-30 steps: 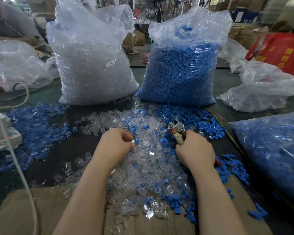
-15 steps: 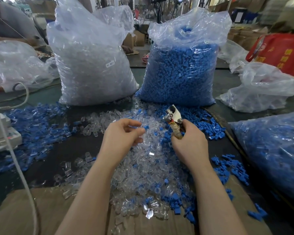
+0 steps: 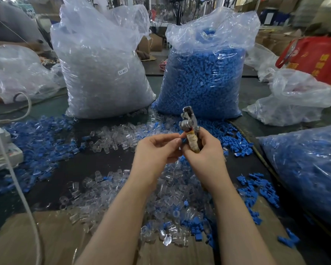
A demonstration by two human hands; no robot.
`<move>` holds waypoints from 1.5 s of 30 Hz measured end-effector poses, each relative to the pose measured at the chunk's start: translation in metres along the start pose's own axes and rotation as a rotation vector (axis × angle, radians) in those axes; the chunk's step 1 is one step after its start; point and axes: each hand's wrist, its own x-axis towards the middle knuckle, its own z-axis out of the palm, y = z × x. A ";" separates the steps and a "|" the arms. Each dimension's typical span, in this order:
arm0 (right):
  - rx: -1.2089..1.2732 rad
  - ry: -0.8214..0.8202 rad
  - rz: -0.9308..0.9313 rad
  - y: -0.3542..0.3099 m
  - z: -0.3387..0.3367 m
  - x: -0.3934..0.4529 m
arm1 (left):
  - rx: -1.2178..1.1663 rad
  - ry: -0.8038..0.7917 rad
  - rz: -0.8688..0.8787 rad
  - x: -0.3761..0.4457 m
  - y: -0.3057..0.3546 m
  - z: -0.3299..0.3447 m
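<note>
My right hand [image 3: 204, 157] grips the pliers [image 3: 188, 123] upright at frame centre, above the clear plastic caps [image 3: 170, 190] littering the tabletop [image 3: 96, 165]. My left hand [image 3: 155, 152] curls its fingertips against the handle, and I cannot tell whether they hold anything.

Two full bags [image 3: 103, 77] behind parts pile [image 3: 166, 190]

Bright metal, glossy plastic, matt cardboard.
My right hand [image 3: 204, 155] holds a hand tool [image 3: 188, 121]: smooth shiny metal head, handle wrapped in rough tan tape. Clear pieces [image 3: 166, 205] look glassy, blue pieces [image 3: 256, 190] duller plastic. The white bag [image 3: 103, 73] and blue bag [image 3: 203, 83] are glossy crinkled film; the cardboard [image 3: 46, 236] is matt brown.
</note>
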 end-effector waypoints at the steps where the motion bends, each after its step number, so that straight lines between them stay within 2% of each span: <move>1: 0.003 -0.007 -0.003 0.000 0.000 0.000 | -0.009 0.010 0.002 0.000 -0.001 0.001; 6: 0.069 -0.015 -0.008 0.000 0.000 -0.001 | -0.058 0.052 0.007 0.002 -0.001 -0.002; 11: 0.069 0.054 -0.046 0.001 0.002 -0.001 | -0.072 0.029 -0.003 0.002 0.000 0.001; 18: 0.101 0.115 -0.061 -0.002 0.003 -0.001 | -0.153 0.074 -0.002 0.001 0.000 0.002; 27: 0.102 0.128 -0.082 -0.002 0.004 -0.001 | -0.115 0.105 -0.024 0.000 0.000 0.000; 38: 0.017 0.232 -0.049 0.002 0.007 -0.001 | -0.213 0.125 0.062 -0.005 0.005 0.008; 45: 0.008 0.263 -0.050 0.000 0.009 -0.001 | -0.079 0.174 0.193 -0.007 0.005 0.013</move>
